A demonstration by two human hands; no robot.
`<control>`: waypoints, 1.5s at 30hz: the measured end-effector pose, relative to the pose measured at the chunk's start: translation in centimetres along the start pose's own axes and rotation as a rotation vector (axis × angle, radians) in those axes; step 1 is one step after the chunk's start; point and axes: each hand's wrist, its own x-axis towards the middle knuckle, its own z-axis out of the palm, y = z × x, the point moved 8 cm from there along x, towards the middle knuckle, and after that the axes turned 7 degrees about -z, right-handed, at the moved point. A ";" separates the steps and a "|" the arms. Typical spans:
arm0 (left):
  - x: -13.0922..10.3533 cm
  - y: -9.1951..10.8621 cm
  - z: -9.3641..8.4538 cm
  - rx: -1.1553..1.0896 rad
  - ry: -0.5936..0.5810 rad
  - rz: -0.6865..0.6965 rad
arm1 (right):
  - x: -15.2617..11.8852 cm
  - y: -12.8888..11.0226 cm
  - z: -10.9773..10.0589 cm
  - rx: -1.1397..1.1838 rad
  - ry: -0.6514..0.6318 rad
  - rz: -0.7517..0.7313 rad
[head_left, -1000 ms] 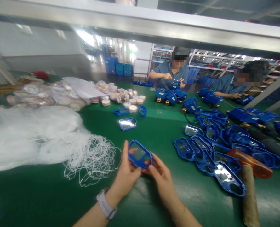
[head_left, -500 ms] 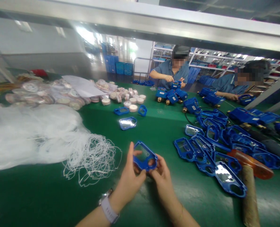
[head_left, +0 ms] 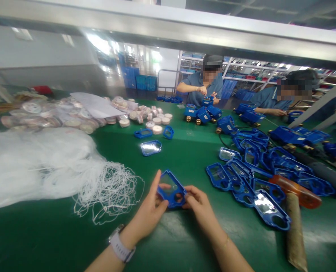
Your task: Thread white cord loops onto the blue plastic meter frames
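Between my two hands is a blue plastic cover frame [head_left: 177,199] with a clear window and a round hole at its lower right. My left hand [head_left: 152,200] is closed on its left side, the thumb on the lower edge and a finger raised along the side. At the right edge, my right hand [head_left: 198,206] pinches the frame near the hole. The frame is tilted above the green table [head_left: 181,234]. Beyond it lies another blue cover [head_left: 151,148], its window shining. A tangle of white string [head_left: 113,189] lies left of my hands.
At right are several piled blue covers [head_left: 243,181] and a mallet with an orange head [head_left: 295,190]. Tape rolls [head_left: 156,121] and a plastic bag [head_left: 40,166] cover the left. Blue boxes with brass fittings [head_left: 203,115] stand before two co-workers. A metal beam [head_left: 168,28] crosses above.
My right hand has shifted to grip higher on the frame's right side, its forearm swinging outward. The frame has turned slightly in my hands. The whole view has shifted a little.
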 end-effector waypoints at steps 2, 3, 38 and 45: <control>0.0 0.0 0.0 0.020 -0.034 -0.012 | 0.0 -0.2 0.1 -0.050 -0.015 -0.016; 0.0 0.0 0.0 0.022 -0.046 -0.013 | 0.0 -0.3 0.1 -0.069 -0.020 -0.029; -0.3 -0.9 1.6 0.448 -0.021 0.074 | 0.8 -2.9 -9.8 -1.012 0.289 -0.013; 0.0 -0.5 0.4 0.457 0.064 0.118 | 0.4 -4.3 -10.4 -1.375 0.440 -0.384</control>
